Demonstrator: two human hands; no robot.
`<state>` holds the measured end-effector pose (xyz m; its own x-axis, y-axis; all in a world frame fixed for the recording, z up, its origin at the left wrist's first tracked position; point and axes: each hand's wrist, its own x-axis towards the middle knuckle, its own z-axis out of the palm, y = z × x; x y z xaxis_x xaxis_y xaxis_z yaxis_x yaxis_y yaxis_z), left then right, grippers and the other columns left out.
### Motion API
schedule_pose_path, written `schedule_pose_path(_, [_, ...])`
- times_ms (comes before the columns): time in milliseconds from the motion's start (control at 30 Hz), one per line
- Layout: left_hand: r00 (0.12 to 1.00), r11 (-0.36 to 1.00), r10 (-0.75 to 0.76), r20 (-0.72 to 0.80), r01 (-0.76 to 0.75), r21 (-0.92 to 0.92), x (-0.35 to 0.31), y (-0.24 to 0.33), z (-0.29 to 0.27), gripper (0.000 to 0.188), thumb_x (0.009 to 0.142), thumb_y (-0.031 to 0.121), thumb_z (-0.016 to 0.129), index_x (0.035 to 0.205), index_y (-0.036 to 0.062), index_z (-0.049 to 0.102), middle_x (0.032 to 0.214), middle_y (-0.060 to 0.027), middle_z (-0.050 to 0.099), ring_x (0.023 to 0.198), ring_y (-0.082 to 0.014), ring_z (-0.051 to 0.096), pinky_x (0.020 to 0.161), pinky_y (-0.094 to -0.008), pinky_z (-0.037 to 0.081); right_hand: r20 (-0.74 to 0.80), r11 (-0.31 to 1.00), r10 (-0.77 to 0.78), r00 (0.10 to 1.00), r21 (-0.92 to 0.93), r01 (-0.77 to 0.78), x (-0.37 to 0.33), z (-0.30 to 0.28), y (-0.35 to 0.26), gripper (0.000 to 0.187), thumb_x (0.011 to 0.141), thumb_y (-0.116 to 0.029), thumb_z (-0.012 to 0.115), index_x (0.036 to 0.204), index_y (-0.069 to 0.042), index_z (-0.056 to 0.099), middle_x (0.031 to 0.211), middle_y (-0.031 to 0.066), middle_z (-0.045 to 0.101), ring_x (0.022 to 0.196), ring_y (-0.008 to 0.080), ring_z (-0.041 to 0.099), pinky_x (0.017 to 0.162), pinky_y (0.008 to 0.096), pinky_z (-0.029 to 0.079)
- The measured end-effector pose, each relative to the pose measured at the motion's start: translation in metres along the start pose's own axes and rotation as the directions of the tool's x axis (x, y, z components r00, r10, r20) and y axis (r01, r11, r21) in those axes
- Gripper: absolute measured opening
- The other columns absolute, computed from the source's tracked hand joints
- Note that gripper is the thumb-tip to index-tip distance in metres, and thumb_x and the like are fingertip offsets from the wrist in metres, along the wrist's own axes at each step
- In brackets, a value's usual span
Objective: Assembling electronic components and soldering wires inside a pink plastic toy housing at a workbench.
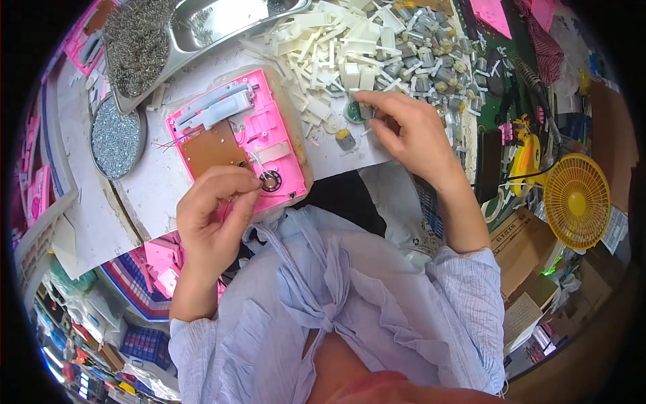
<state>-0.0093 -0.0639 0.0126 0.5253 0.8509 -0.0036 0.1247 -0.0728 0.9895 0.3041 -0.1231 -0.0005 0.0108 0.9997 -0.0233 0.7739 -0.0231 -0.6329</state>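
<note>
The open plastic housing (235, 138) on the bench is bright pink, with a pale grey slider part (215, 108) at its top, a plain brown circuit board (214, 149) in the middle and a small black-and-silver speaker (270, 180) near its lower edge. Behind it lies a heap of cream-white plastic pieces (330, 47) beside a pile of grey little motors (431, 60), while the steel tray (222, 23) and round tin of screws (116, 138) glint silver-grey. The person's shirt (350, 303) is pale blue with fine stripes, and the small fan (577, 200) is yellow.
</note>
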Motion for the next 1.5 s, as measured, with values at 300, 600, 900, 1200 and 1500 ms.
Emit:
schedule_pose_path(300, [0.995, 0.995, 0.086, 0.053, -0.089, 0.053, 0.004, -0.006, 0.015, 0.017, 0.082, -0.007, 0.074, 0.097, -0.0011, 0.07, 0.094, -0.01, 0.071, 0.086, -0.0209, 0.069, 0.076, -0.0313, 0.055, 0.128, 0.914, 0.225, 0.966, 0.314, -0.255, 0.001, -0.016, -0.033, 0.041, 0.086, -0.001, 0.069, 0.126, -0.008, 0.068, 0.084, 0.0017, 0.067, 0.073, 0.0114, 0.063, 0.064, 0.0259, 0.05])
schedule_pose_path(600, [1.0, 0.995, -0.005, -0.007, 0.004, -0.098, -0.004, -0.009, 0.023, 0.027, 0.085, -0.003, 0.076, 0.109, 0.0003, 0.064, 0.097, -0.0107, 0.071, 0.087, -0.0173, 0.072, 0.075, -0.0287, 0.06, 0.431, 0.083, 0.035, 0.902, 0.898, -0.432, -0.003, 0.037, -0.078, 0.05, 0.092, 0.0, 0.072, 0.139, 0.0, 0.055, 0.082, 0.0011, 0.059, 0.061, 0.0044, 0.054, 0.049, 0.018, 0.039])
schedule_pose_path(900, [1.0, 0.985, -0.011, -0.025, 0.006, -0.172, -0.008, -0.008, 0.022, 0.028, 0.086, -0.004, 0.075, 0.11, 0.0004, 0.061, 0.099, -0.0096, 0.07, 0.089, -0.0173, 0.072, 0.077, -0.029, 0.061, 0.202, 0.544, -0.052, 0.978, 0.827, -0.142, -0.002, 0.047, -0.08, 0.051, 0.089, 0.001, 0.073, 0.136, 0.001, 0.056, 0.089, 0.0037, 0.065, 0.066, 0.0072, 0.059, 0.055, 0.0204, 0.047])
schedule_pose_path(1200, [0.847, 0.772, 0.53, 0.041, -0.502, 0.389, 0.005, -0.012, 0.013, 0.031, 0.073, -0.007, 0.077, 0.1, 0.0011, 0.064, 0.092, -0.0134, 0.07, 0.081, -0.0308, 0.07, 0.069, -0.0377, 0.056, 0.51, 0.488, 0.118, 0.852, 0.717, -0.497, 0.021, 0.025, -0.089, 0.04, 0.092, -0.011, 0.073, 0.128, -0.002, 0.06, 0.077, 0.003, 0.067, 0.066, 0.0061, 0.061, 0.055, 0.0207, 0.047])
schedule_pose_path(1500, [0.924, 0.912, 0.375, 0.079, -0.383, 0.148, 0.008, -0.008, -0.002, 0.029, 0.074, -0.006, 0.077, 0.099, 0.0006, 0.063, 0.097, -0.0143, 0.069, 0.086, -0.0308, 0.068, 0.074, -0.0372, 0.055, 0.073, 0.851, -0.317, 0.945, 0.461, 0.251, 0.016, 0.028, -0.089, 0.037, 0.077, -0.007, 0.084, 0.111, -0.006, 0.069, 0.081, 0.0049, 0.067, 0.066, 0.0132, 0.065, 0.059, 0.0262, 0.053])
